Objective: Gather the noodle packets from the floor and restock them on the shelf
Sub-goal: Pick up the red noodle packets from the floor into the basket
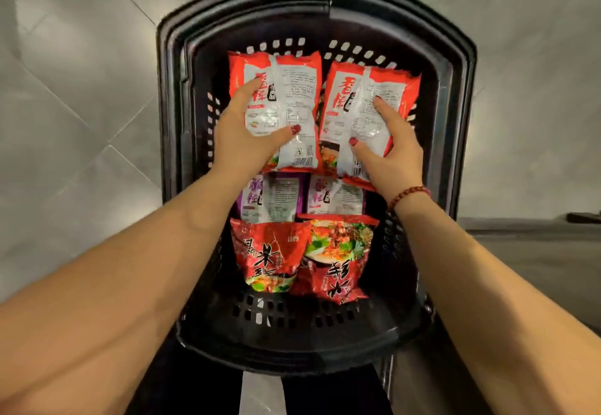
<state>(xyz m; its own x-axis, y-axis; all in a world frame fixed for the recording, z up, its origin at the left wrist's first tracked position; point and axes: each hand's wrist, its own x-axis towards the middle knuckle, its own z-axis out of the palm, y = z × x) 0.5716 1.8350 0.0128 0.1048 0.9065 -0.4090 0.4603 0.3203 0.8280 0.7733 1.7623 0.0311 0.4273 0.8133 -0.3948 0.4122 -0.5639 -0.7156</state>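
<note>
Head view: left hand (242, 136) grips one red noodle packet (286, 89), right hand (388, 144) grips a second red noodle packet (357, 95), both at the black basket's (461, 121) far end. Two purple packets (276, 198) and two red rice-noodle packets (305, 255) lie nearer, toward the near rim.

Red nails, red bead bracelet (410, 194)
</note>
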